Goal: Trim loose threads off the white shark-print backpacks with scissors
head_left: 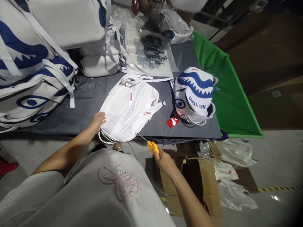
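A white backpack (132, 107) lies on the grey-covered table with its padded back panel and straps facing up. Its left edge is pinched by my left hand (98, 121), fingers curled at the side. My right hand (164, 159) grips a yellow-handled tool (152, 147) with a thin metal shaft. The shaft's tip is at the backpack's lower right edge; whether it touches is hard to tell. To the right sits a smaller white-and-blue shark-face backpack (195, 91) with a red tag (172, 121).
Large white-and-blue backpacks (30, 101) are piled at the left. Clear plastic bags with black cords (153, 50) lie at the back, near another person's hand (148, 5). A green fabric bin (227, 88) borders the right. Below stands an open cardboard box (205, 176) beside loose plastic bags (236, 194).
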